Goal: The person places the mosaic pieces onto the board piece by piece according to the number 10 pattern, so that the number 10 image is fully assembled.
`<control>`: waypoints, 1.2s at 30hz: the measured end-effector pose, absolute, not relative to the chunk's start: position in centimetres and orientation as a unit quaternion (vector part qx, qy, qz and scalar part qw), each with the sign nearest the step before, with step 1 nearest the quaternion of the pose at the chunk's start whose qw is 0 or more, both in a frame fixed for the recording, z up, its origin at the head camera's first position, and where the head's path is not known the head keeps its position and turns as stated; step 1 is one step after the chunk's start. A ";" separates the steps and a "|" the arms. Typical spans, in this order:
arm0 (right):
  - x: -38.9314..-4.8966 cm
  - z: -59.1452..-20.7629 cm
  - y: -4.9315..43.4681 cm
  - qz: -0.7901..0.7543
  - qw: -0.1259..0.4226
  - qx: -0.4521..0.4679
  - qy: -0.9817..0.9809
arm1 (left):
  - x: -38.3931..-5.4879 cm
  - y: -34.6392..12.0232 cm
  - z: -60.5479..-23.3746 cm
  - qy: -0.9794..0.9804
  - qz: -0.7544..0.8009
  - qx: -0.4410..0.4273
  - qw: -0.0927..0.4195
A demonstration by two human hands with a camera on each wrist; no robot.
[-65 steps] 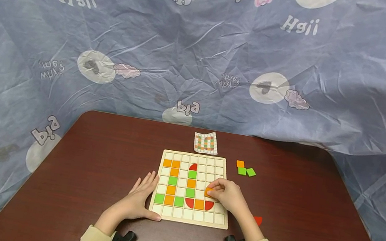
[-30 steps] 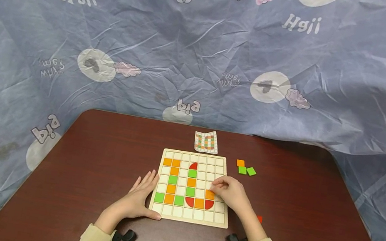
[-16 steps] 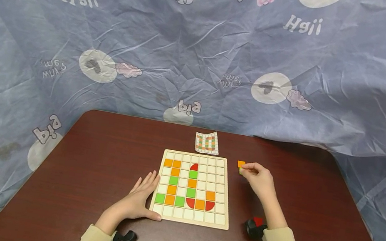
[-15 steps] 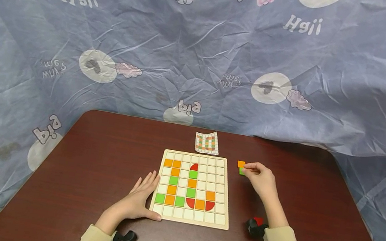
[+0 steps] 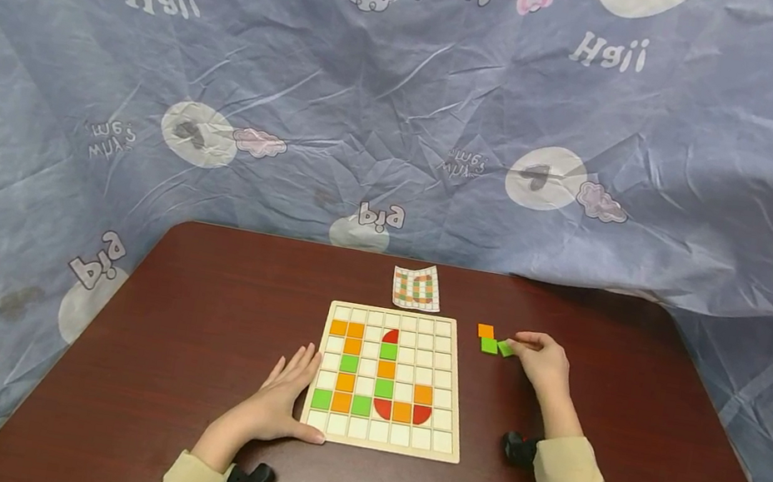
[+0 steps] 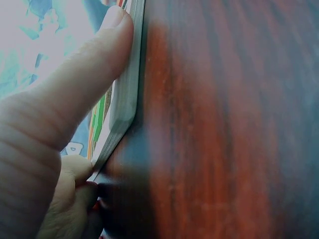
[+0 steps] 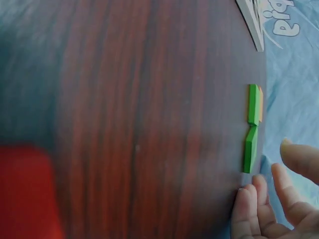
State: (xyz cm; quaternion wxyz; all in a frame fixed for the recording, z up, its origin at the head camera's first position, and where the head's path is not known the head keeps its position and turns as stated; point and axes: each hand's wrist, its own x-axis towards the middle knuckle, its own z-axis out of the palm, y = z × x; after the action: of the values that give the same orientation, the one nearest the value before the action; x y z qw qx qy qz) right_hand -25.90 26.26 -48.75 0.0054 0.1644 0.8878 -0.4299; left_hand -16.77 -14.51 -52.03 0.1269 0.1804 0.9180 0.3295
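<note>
A pale grid board [image 5: 422, 376] lies flat on the table, with orange, green and red pieces set in several of its cells. Against its left edge and front left corner rests my left hand [image 5: 275, 407], fingers extended; the left wrist view shows the thumb [image 6: 94, 59] along the board's side. My right hand [image 5: 544, 371] is over at the loose tiles, its fingertips beside the rightmost green tile [image 5: 505, 347]. In the right wrist view that tile [image 7: 250, 150] lies on the table, and a gap parts the thumb [image 7: 301, 160] from the fingers.
Another green tile [image 5: 489, 346] and an orange tile [image 5: 485, 331] lie left of the right hand. Behind the board sits a small patterned card [image 5: 417, 288]. A blurred red piece [image 7: 25, 191] appears near the right wrist. A printed cloth [image 5: 345, 116] hangs behind the table [image 5: 235, 284].
My right hand let go of an orange tile, now lying in a cell on the board's right side. It then moved right and back to the loose tiles. The left hand stayed in place.
</note>
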 end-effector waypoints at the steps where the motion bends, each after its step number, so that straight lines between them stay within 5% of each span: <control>1: -26.0 -48.8 26.2 -0.430 0.009 0.165 0.888 | -16.8 -14.5 -52.0 0.918 0.329 0.181 0.127; 36: -25.6 -49.3 25.9 -0.372 -0.006 0.154 0.916 | -16.8 -14.6 -52.2 0.919 0.328 0.180 0.126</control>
State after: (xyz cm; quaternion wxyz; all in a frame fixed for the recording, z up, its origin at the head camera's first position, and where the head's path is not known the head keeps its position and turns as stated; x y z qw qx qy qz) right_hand -25.62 25.95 -49.26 -0.0062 0.1541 0.9155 -0.3715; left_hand -16.82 -14.59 -52.19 0.1261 0.1798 0.9189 0.3278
